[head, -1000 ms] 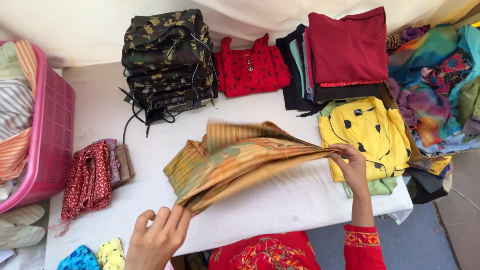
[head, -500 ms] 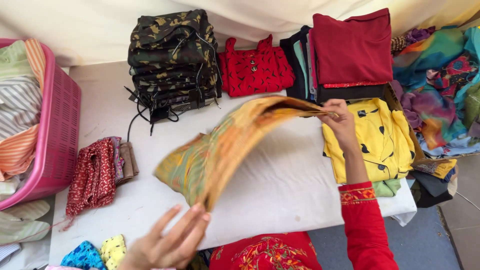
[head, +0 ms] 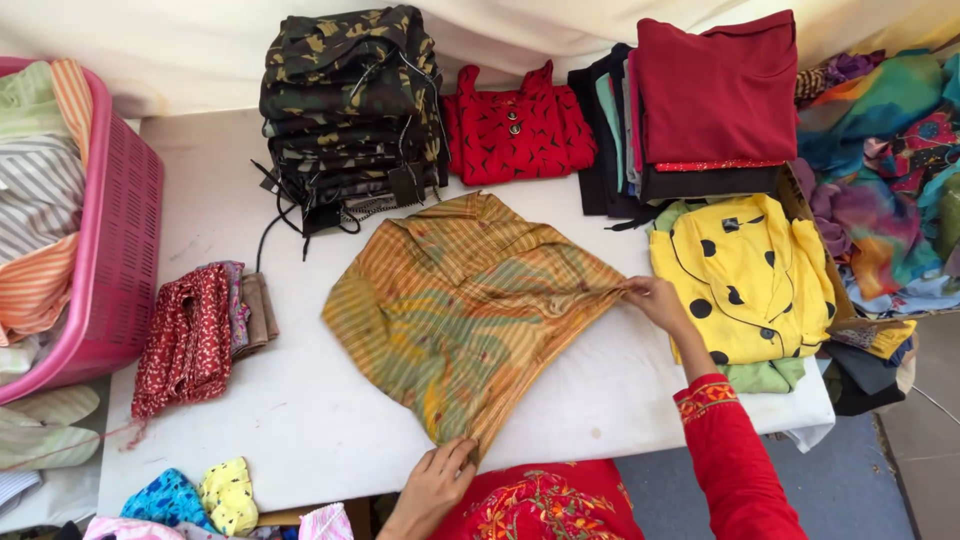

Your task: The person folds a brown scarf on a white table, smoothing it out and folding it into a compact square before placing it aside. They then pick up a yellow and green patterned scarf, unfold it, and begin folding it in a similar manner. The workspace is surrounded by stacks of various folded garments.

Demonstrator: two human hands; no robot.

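- The orange-and-green striped garment [head: 465,315] lies spread on the white table [head: 300,420], just in front of the camouflage stack [head: 350,105] and clear of it
- The right hand [head: 660,300] pinches a gathered edge of the garment, far to the right of the camouflage stack, just beside the yellow polka-dot top [head: 745,275]
- The left hand [head: 435,485] pinches the garment's near corner, well in front of that stack, at the table edge
- Risk: the fabric bunches toward the right-hand pinch, so creases may set in if it is pressed flat as it lies
- Risk: a wide sweep of cloth could catch the black cords [head: 290,215] hanging from the camouflage stack and drag that pile askew
- Risk: the near corner could slide off the table edge
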